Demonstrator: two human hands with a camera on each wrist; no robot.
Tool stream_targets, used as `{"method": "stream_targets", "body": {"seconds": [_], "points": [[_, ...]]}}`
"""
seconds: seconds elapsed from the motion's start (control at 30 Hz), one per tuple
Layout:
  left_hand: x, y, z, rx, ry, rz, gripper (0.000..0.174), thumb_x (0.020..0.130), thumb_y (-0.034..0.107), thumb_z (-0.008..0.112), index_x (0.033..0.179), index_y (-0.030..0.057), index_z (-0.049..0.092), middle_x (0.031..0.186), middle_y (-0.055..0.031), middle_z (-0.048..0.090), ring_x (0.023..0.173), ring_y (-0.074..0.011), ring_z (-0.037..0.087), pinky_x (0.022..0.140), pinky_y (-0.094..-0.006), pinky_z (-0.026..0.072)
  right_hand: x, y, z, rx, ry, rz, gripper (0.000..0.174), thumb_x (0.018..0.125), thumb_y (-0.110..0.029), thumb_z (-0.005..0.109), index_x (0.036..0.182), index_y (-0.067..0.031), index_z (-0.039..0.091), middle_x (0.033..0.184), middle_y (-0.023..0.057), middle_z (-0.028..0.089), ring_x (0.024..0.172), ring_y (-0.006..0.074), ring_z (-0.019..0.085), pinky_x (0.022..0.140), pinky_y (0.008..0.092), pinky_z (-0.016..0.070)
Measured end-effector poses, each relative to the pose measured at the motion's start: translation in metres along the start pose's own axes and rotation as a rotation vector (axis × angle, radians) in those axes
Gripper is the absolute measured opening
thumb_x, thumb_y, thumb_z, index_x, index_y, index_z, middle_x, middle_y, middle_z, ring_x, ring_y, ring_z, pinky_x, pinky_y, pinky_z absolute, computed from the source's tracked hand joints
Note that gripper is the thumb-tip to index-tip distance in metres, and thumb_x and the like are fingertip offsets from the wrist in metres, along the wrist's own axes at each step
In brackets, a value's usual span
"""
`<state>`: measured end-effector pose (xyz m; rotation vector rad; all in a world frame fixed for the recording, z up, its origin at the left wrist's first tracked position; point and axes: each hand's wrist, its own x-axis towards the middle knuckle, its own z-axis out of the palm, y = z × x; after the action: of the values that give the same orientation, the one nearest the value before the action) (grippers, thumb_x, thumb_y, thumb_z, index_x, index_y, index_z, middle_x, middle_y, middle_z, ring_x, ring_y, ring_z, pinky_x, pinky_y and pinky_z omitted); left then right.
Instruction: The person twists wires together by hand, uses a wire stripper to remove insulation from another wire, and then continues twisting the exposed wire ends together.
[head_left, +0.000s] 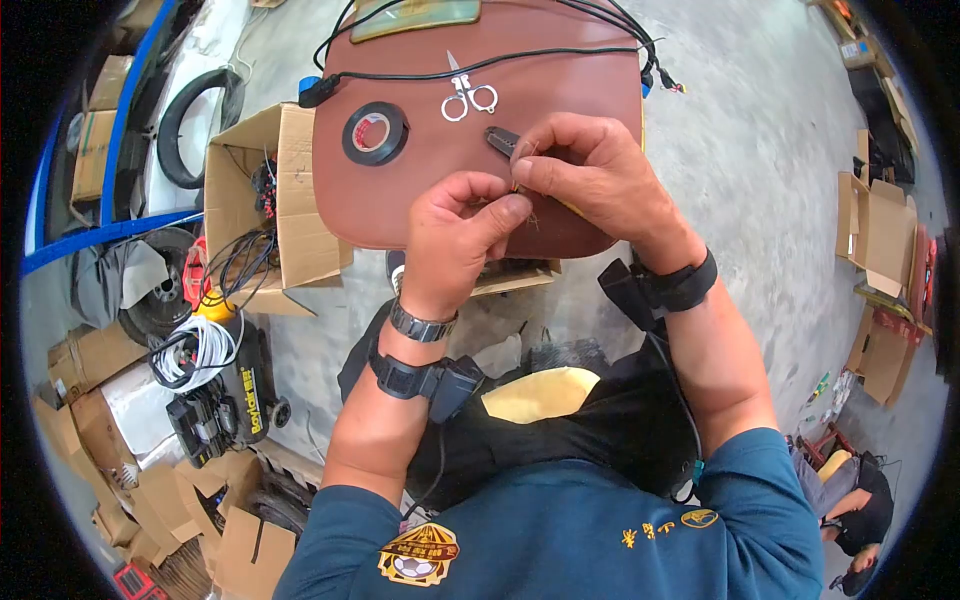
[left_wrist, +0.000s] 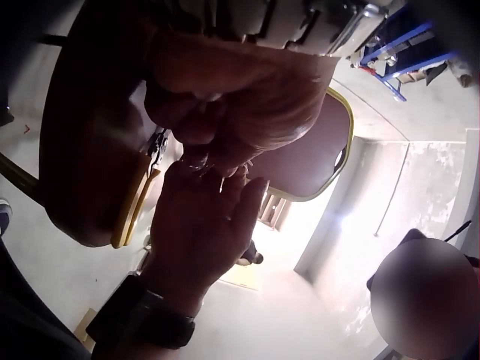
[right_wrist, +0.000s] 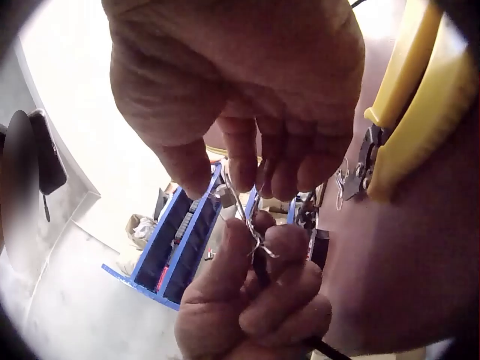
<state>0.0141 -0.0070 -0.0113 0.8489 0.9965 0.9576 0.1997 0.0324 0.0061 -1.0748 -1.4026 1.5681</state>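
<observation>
Over a red-brown padded seat (head_left: 350, 205), my left hand (head_left: 455, 235) pinches a thin black cable (right_wrist: 330, 349) near its stripped end. Bare twisted wire strands (right_wrist: 257, 244) stick out past the left thumb and fingertip in the right wrist view. Just opposite, my right hand (head_left: 605, 180) pinches the fine strands between thumb and fingertips, the two hands nearly meeting. Beside the right fingers lie pliers (head_left: 500, 141) with dark jaws, and their yellow handles (right_wrist: 405, 90) show in the right wrist view. In the left wrist view the fingertips are dark and partly hidden.
On the seat lie folding scissors (head_left: 458, 92), a roll of black tape (head_left: 375, 133) and a black cable (head_left: 420, 76) along the back. An open cardboard box (head_left: 305, 200) stands at the left. Another person (head_left: 858, 505) is at the far right. Boxes and a blue rack (head_left: 110, 160) line the left.
</observation>
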Motion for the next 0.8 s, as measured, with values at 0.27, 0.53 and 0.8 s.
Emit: {"method": "stream_targets", "body": {"seconds": [0.27,0.53,0.8], "points": [[0.002,0.0,-0.004,-0.163,-0.059,-0.091,0.015,0.09,0.006,0.063,0.103,-0.0013,0.063,0.081,-0.0064,0.064,0.063,-0.0144,0.058,0.056,-0.025,0.0455,0.002,0.003,0.0,0.158,0.031,-0.019,0.015,0.086,-0.01,0.068,0.095,0.0021,0.066,0.083,0.0023,0.066,0.077,0.0073,0.059,0.069,0.0233,0.0497],[0.003,-0.004,-0.003,-0.122,0.016,-0.019,0.015,0.092,0.008,0.063,0.104,-0.0002,0.061,0.081,-0.0067,0.065,0.064,-0.0148,0.061,0.056,-0.0256,0.0478,0.005,0.008,0.001,0.132,0.054,-0.085,0.014,0.085,-0.007,0.068,0.096,0.0025,0.067,0.095,0.0058,0.065,0.078,0.0087,0.06,0.071,0.0244,0.0502],[0.003,0.002,-0.001,-0.154,0.071,-0.016,0.014,0.093,0.01,0.061,0.104,0.0014,0.057,0.081,-0.0099,0.066,0.065,-0.0168,0.064,0.056,-0.0261,0.0508,0.005,0.011,0.002,0.043,0.07,-0.241,0.012,0.083,-0.005,0.069,0.093,0.0003,0.068,0.117,0.0119,0.062,0.095,0.0128,0.062,0.078,0.0255,0.0499]]}}
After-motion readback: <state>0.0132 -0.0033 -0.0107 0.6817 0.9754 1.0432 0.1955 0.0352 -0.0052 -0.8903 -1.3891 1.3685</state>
